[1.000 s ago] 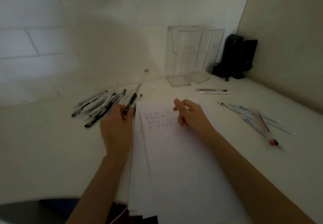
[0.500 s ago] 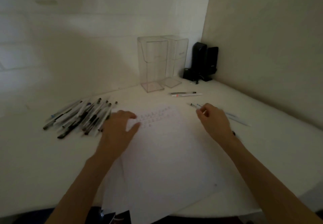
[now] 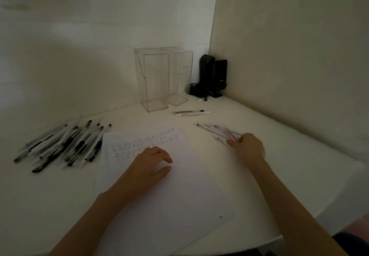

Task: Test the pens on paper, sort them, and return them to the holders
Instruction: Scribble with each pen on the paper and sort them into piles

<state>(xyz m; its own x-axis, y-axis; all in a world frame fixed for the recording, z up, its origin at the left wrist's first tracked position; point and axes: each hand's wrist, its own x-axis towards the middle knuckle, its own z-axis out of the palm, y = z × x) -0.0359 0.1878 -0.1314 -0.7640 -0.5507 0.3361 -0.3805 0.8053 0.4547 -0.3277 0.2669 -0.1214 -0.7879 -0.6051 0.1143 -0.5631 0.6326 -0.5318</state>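
Pen pile, ten o'clock of my nearer, relaxed left grip, axes seven-to-one; right grip at sorted pens, hold unclear.

left hand: palm down, fingers relaxed and a bit spread | right hand: further out to the right, knuckles up, fingers curled under, can't really tell if it's pinching anything | both forearms bare, pretty much straight
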